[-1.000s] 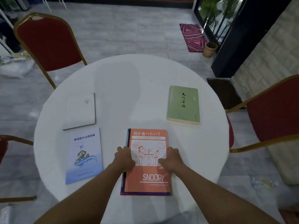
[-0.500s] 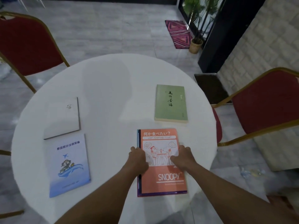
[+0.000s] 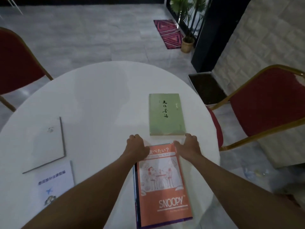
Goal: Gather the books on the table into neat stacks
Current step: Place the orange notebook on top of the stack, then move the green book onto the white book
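Lying on the round white table (image 3: 102, 100) are four books: an orange Snoopy notebook (image 3: 165, 192) at the near edge, both hands at its far corners, left hand (image 3: 137, 146) loosely curled, right hand (image 3: 188, 146) spread, neither gripping; a pale blue booklet (image 3: 54, 182) near-left; a white book (image 3: 44, 144) beyond; a green paperback (image 3: 165, 114) far-right.

The left hand (image 3: 137, 146) covers the far-left corner of the orange book (image 3: 163, 184), hiding the start of its title line. Left of the hands, the left forearm (image 3: 79, 197) conceals the lower part of the blue booklet (image 3: 54, 184). The books under the orange cover show only as edge strips; their count cannot be determined.
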Demonstrator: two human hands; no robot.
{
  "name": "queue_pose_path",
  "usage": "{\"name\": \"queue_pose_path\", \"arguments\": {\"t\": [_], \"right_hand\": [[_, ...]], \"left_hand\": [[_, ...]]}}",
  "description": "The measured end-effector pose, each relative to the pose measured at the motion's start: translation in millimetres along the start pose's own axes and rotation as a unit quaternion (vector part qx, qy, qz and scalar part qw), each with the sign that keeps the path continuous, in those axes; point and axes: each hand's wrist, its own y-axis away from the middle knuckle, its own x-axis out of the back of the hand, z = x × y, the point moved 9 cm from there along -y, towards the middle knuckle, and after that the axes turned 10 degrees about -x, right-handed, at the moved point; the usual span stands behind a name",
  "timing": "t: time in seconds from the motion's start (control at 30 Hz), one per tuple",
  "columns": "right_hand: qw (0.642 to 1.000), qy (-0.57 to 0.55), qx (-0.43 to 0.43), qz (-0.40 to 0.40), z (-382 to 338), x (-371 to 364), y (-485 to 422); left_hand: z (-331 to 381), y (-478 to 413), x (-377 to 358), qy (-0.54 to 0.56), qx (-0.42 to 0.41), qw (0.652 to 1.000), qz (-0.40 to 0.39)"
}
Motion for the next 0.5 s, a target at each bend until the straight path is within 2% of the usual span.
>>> {"name": "queue_pose_path", "arguments": {"t": [0.1, 0.3, 0.4, 0.5], "right_hand": [[1.0, -0.022, 0.006, 0.009, -20.5, 8.9, -23.4], [0.999, -0.049, -0.004, -0.002, -45.1, 2.3, -60.0], [0.998, -0.057, -0.021, 0.002, -47.5, -5.5, -69.6], [0.996, -0.062, -0.058, 0.009, -44.2, -9.2, -74.4]], "left_hand": [[13.5, -35.0, 7.0, -0.002, -0.029, 1.0, 0.009], [25.5, -84.4, 4.2, 0.044, -0.03, 0.998, -0.02], [25.2, -99.5, -2.3, 0.132, -0.002, 0.99, -0.044], [22.7, -105.8, -4.7, 0.246, 0.054, 0.967, -0.023]]}}
